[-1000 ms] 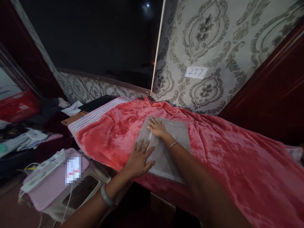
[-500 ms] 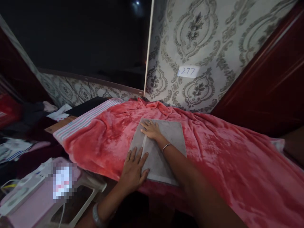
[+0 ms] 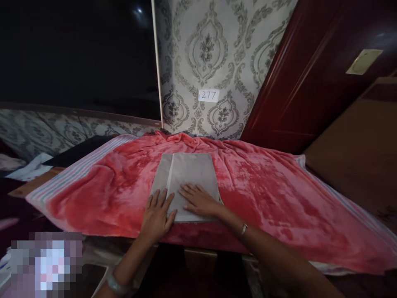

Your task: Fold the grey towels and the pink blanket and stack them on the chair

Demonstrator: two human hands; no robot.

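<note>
A folded grey cloth [image 3: 192,169] with a pale seam line lies flat on the red plush blanket [image 3: 254,186]. My left hand [image 3: 157,215] rests palm down on its near left corner, fingers spread. Flat on the lower right part of the cloth is my right hand [image 3: 200,200], its fingers stretched toward the left. Neither hand grips anything. A bangle circles the left wrist and a thin bracelet the right. The exact kind of cloth item cannot be made out.
Behind the blanket are a large dark screen [image 3: 80,58] and a patterned wall with a paper label [image 3: 209,95] reading 277. A dark red wooden panel [image 3: 279,95] stands at right. A dark flat object [image 3: 80,150] lies by the blanket's striped border at left.
My right hand has slid from the cloth's far left corner toward its near right part. The left hand stays at the near left corner. The view has turned rightward.
</note>
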